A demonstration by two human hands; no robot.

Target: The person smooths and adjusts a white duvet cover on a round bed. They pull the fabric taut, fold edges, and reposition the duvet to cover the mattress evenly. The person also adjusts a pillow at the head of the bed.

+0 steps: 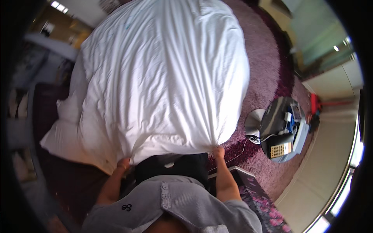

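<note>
A large white duvet (163, 87) spreads out in front of me, with long creases running away from my hands. My left hand (123, 163) grips its near edge to the left of my waist. My right hand (218, 152) is closed on the same edge on the right, where the cloth gathers into tight folds. Between my hands the edge hangs loosely just before my dark trousers. On the left a corner of the white cloth reaches out over a dark surface.
To the right, a small round table (274, 116) holds a telephone (281, 150), cables and a box. A purple shaggy carpet (262, 58) lies around it. Near my right arm is a floral-patterned panel (271, 212). A pale curtain or wall (326, 157) stands far right.
</note>
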